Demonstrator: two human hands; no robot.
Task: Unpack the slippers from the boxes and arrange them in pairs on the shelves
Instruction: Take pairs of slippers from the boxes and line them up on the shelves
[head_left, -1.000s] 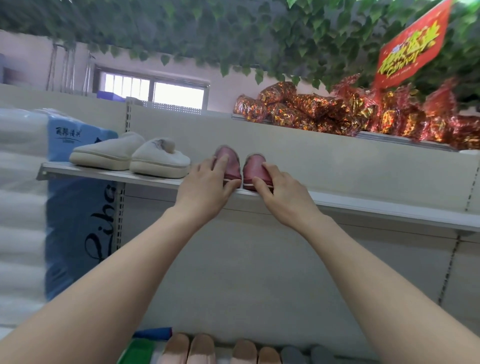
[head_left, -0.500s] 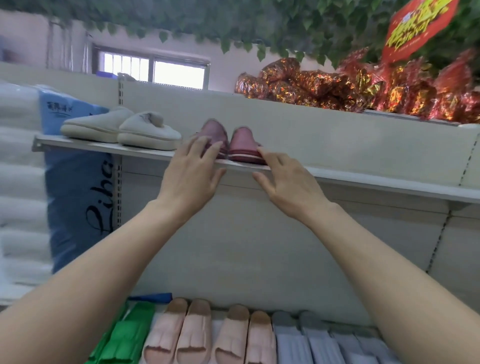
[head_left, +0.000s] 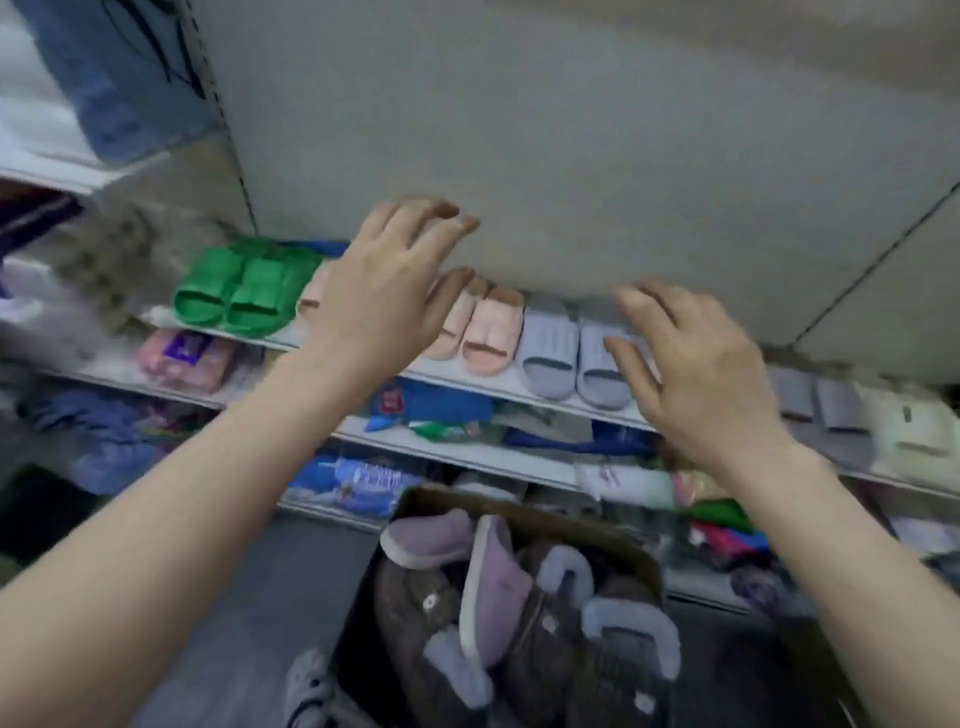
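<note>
Several shelves carry paired slippers: green slides, pink slides, grey slides. Cardboard box sits below on the floor, w/ fuzzy slippers jumbled inside. Left hand & right hand are both spread, empty, up by the slides. Next, prob.: reach down, grab 2 matching ones together, check L/R before shelving.

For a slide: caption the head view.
Left hand and right hand hover before a shelf of green slides, pink slides and grey slides, above a cardboard box of plush slippers.
</note>
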